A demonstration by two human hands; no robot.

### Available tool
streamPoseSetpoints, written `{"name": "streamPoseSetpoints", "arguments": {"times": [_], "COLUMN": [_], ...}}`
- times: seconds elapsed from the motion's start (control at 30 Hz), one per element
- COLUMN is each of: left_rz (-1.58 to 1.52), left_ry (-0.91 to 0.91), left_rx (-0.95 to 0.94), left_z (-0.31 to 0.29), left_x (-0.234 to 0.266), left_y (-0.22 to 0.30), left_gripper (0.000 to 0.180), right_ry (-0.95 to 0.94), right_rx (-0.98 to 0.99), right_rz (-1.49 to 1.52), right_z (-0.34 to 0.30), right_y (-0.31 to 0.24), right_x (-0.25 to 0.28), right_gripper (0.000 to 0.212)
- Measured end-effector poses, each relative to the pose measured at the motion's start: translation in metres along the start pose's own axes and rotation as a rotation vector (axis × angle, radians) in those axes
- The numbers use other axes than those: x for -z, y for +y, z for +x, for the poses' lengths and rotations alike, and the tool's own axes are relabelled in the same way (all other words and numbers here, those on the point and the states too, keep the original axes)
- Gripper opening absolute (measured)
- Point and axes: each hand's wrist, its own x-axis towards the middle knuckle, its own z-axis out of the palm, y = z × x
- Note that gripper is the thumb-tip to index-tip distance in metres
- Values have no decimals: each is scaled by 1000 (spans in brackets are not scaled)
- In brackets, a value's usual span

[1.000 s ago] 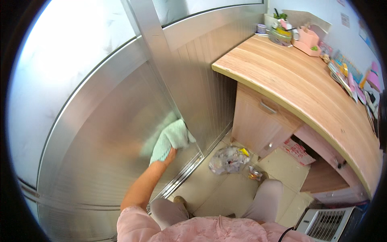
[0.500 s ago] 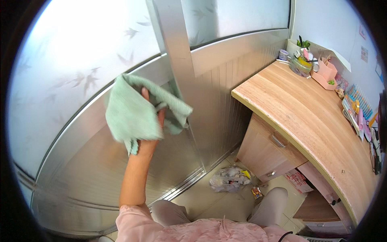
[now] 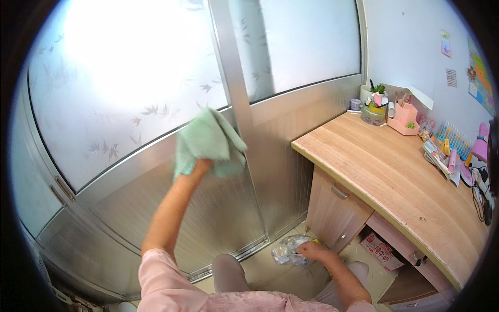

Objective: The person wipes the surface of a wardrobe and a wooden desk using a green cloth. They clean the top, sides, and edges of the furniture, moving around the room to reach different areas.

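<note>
The left hand (image 3: 204,166) grips a green cloth (image 3: 207,136), bunched over its hidden fingers, by the door (image 3: 130,179); wiping looks partway, though what's done or left doesn't show. Right of those fingers stands the table (image 3: 374,166). A bag (image 3: 286,251), maybe in the way, is by the right hand (image 3: 313,251), and I can't tell if its fingers hold it

Open space lies before the door panel (image 3: 223,208); the desk (image 3: 382,164) obstructs the right.
</note>
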Motion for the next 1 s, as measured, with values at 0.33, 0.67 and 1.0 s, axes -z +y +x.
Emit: {"name": "streamPoseSetpoints", "arguments": {"times": [0.33, 0.67, 1.0], "left_rz": [253, 246, -475], "left_ry": [119, 598, -163], "left_rx": [-125, -40, -71], "left_z": [45, 208, 181], "left_x": [8, 81, -23], "left_y": [-2, 54, 124], "left_gripper": [53, 46, 43], "right_ry": [-182, -251, -295], "right_rx": [-24, 141, 67], "right_rz": [-366, -365, -360], "right_z": [28, 7, -2], "right_y": [64, 24, 21], "right_x": [-11, -16, -3], "right_gripper": [41, 31, 38]}}
